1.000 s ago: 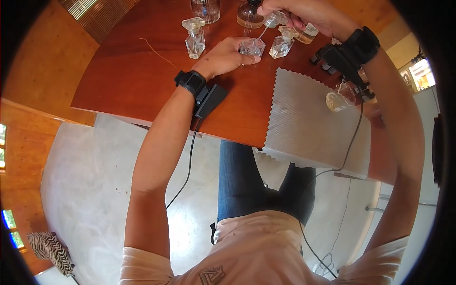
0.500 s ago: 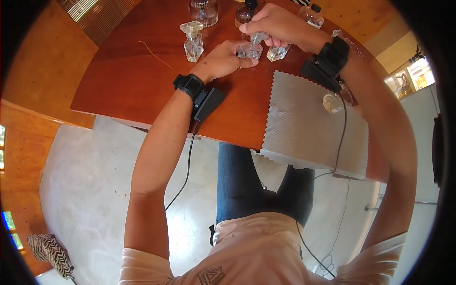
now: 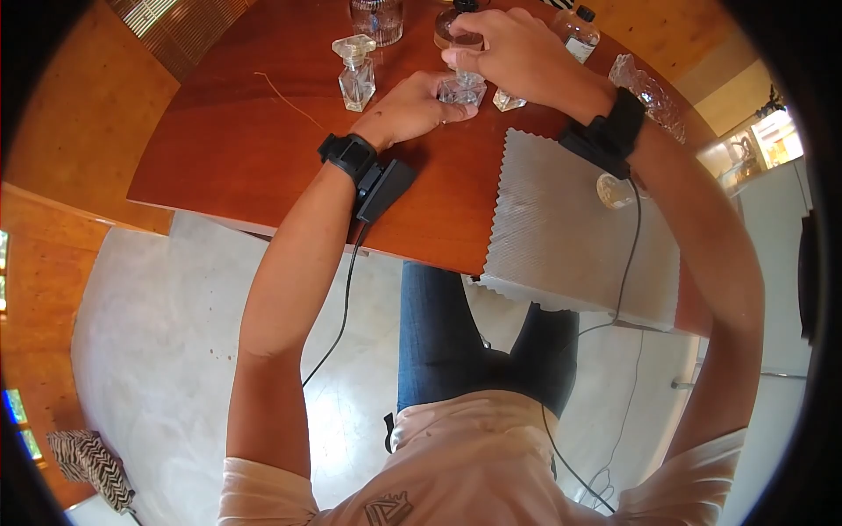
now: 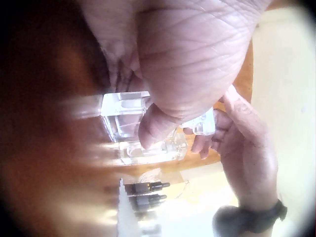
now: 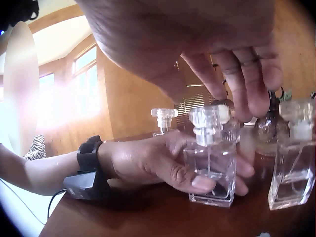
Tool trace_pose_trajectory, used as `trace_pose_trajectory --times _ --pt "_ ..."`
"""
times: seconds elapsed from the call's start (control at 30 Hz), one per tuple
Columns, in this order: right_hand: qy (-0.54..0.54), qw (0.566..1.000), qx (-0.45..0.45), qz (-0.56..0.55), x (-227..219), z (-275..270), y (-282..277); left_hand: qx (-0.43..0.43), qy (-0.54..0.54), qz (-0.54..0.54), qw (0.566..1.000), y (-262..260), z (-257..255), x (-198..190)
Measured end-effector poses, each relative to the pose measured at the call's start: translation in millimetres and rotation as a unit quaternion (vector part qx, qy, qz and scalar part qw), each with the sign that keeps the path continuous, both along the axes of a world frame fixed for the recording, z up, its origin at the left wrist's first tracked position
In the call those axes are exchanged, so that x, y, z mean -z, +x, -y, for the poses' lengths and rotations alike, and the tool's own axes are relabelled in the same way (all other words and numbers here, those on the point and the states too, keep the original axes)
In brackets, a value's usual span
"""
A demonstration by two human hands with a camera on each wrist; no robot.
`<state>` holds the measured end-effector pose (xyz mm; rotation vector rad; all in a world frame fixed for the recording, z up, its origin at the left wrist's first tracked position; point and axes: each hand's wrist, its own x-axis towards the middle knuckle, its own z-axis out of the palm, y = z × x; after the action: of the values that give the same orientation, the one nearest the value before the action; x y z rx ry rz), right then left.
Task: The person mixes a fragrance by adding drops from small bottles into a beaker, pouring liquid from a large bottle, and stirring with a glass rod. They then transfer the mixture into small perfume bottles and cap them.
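On the wooden table my left hand point(image 3: 408, 114) grips the lower body of a clear glass perfume bottle point(image 5: 212, 170), thumb on the near side. The bottle stands upright, and a thin tube shows inside it beneath its clear faceted top point(image 5: 206, 123). Just above that top is my right hand point(image 3: 526, 61), its fingers loosely spread and apart from it in the right wrist view. A second perfume bottle point(image 5: 292, 170) with a similar top stands close by, partly hidden by my right hand in the head view. Another perfume bottle point(image 3: 356, 88) stands to the left.
A ribbed glass jar point(image 3: 377, 24) and a dark-topped bottle point(image 3: 445, 33) stand at the back. Farther right are a black-capped bottle point(image 3: 581, 42) and crumpled clear plastic point(image 3: 647, 92). A small clear cup point(image 3: 612, 191) lies on a whitish scalloped-edge mat point(image 3: 553, 232).
My right hand brought the sprayer top with its tube over the gripped bottle and lowered it in; its fingers have now loosened and lifted slightly. The left hand has kept its grip.
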<state>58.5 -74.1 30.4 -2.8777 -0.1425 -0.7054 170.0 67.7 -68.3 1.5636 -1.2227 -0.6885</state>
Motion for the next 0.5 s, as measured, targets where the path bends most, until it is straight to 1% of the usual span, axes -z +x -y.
trace_pose_trajectory --times 0.07,0.13,0.17,0.23,0.27,0.33,0.37,0.4,0.43,0.5 --pt "-0.018 1.0 -0.015 -0.004 0.7 4.8 0.2 -0.002 -0.003 -0.004 1.0 -1.8 -0.6 -2.3" --pt "-0.038 0.999 -0.033 -0.018 2.0 8.8 0.8 0.011 -0.007 -0.005 1.0 4.3 3.3 5.5" --pt "-0.019 0.999 -0.01 -0.041 3.1 10.6 0.5 0.018 -0.01 -0.006 1.0 7.0 5.1 9.4" --pt "0.02 0.995 0.036 -0.086 -1.5 0.1 1.1 0.014 -0.023 -0.013 1.0 2.0 2.5 4.7" --pt "0.069 0.988 0.072 -0.119 -4.7 -4.4 0.9 0.012 -0.029 -0.016 0.999 -0.6 1.1 2.5" --pt "0.165 0.958 0.144 -0.183 -12.9 -12.3 -1.5 0.008 -0.017 -0.022 1.0 -2.1 0.3 0.4" --pt "0.113 0.983 0.109 -0.096 -11.7 -11.3 -3.4 0.005 -0.011 -0.025 1.0 -2.3 0.4 -0.7" --pt "0.06 0.996 0.072 -0.009 -8.7 -9.9 -5.1 0.003 -0.005 -0.018 1.0 -2.4 1.0 -1.4" --pt "0.006 0.996 0.033 0.077 -6.9 -8.4 -6.4 0.0 0.0 -0.012 1.0 -2.1 1.4 -1.9" --pt "0.002 0.996 -0.07 0.058 -13.5 4.5 -10.0 -0.007 0.011 -0.011 1.0 -2.9 -0.9 -4.5"
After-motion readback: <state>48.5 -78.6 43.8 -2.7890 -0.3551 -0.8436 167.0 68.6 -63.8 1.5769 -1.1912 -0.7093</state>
